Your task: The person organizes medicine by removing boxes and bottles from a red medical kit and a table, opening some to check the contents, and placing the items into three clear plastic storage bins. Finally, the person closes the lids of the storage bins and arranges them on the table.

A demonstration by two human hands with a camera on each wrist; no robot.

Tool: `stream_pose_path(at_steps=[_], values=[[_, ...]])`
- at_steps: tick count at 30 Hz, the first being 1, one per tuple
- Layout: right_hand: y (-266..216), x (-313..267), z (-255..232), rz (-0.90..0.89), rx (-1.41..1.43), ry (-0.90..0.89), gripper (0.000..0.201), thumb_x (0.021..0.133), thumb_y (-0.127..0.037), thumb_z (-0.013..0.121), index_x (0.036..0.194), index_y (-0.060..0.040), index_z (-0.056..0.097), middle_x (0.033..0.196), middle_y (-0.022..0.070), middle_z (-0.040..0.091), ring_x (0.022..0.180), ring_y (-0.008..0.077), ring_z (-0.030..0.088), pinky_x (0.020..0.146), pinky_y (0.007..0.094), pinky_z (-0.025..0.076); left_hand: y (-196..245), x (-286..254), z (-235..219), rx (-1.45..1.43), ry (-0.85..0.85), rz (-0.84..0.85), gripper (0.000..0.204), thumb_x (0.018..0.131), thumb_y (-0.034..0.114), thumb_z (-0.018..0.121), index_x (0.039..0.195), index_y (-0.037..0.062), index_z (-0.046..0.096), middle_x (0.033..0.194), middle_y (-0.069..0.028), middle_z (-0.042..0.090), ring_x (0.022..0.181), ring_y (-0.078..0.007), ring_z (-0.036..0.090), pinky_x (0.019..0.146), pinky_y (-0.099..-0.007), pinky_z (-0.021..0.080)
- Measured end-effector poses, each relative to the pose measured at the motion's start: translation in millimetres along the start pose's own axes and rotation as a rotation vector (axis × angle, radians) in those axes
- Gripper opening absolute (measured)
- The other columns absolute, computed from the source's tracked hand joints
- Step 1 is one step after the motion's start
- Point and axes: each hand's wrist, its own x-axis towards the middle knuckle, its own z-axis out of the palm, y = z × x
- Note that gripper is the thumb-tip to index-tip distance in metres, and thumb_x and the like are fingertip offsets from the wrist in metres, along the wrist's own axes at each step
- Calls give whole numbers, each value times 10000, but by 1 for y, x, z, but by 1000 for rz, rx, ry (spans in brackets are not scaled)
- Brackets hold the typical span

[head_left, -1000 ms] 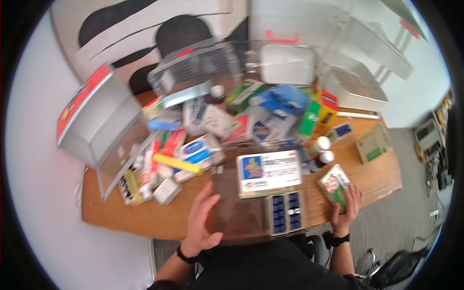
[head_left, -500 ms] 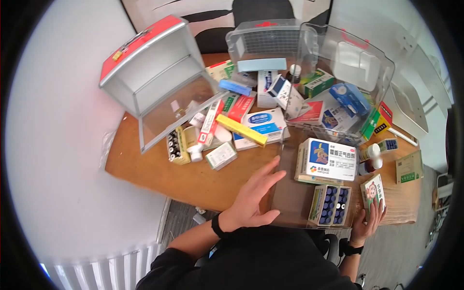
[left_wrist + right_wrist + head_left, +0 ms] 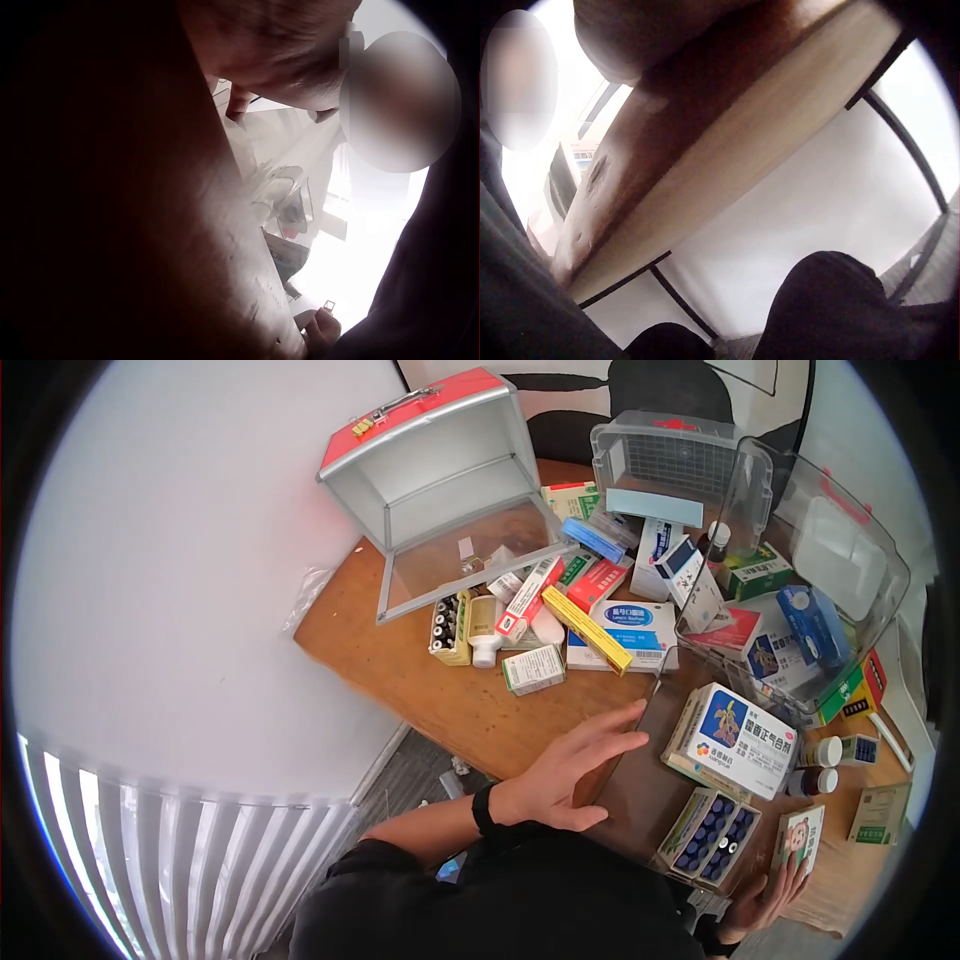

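Note:
My left hand (image 3: 575,770) hovers at the left edge of a clear plastic tray (image 3: 625,785), fingers extended and thumb apart, with nothing in it. Within the tray sit a large white medicine box (image 3: 742,740) with a blue picture and a carton of blue-capped vials (image 3: 708,838). On the right, my right hand (image 3: 768,900) rests its fingers over the near end of a small white and green medicine box (image 3: 802,828). The left wrist view has the underside of my left hand (image 3: 277,52); in the right wrist view, part of my right hand (image 3: 641,34) shows above the table edge (image 3: 727,142).
An open red-topped aluminium case (image 3: 450,470) stands back left. Medicine boxes, a yellow carton (image 3: 587,630) and a white-capped bottle (image 3: 485,630) crowd the table. Clear bins (image 3: 680,455) stand behind. Two more bottles (image 3: 822,752) and a beige box (image 3: 881,815) are at right.
The head view has swung left, so the table and things shift rightward in it. Both hands keep much the same places, left by the tray, right on the small box.

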Motion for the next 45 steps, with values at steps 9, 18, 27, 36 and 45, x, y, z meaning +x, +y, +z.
stream_pose_path(at_steps=[9,18,27,36,45], values=[[-6,-8,-16,83,-27,-66,337,1135,-176,592,1419,0,636,1427,253,714,1415,509,610,1255,718,337,15,-16,-18,233,54,-76,973,981,722,628,1625,5,501,1707,-282,436,1588,-455,422,1274,-570,352],[-17,9,-14,106,67,-59,340,1132,-221,598,1411,-29,633,1426,231,721,1422,511,603,1269,710,309,15,-19,-132,1279,646,-903,649,918,542,843,1211,-29,741,1129,-243,782,1082,-399,759,894,-477,578],[-7,-4,-4,75,32,4,323,1126,-130,581,1410,12,639,1465,250,693,1441,519,586,1255,733,326,-28,-10,-165,1290,540,-763,532,906,479,795,1168,17,762,920,-265,777,900,-476,761,778,-552,608],[-8,-3,0,65,14,-13,324,1110,-79,576,1413,10,646,1463,236,700,1430,514,600,1258,725,323,6,-39,-163,1344,413,-927,476,907,453,797,1020,-8,768,845,-246,762,843,-455,763,744,-547,597],[-24,15,-16,167,50,-55,275,1070,-108,639,1332,-29,667,1407,210,735,1414,484,620,1273,683,315,71,-16,-137,869,552,-747,406,945,185,824,1256,-62,739,878,-125,801,777,-145,742,725,-327,575]])
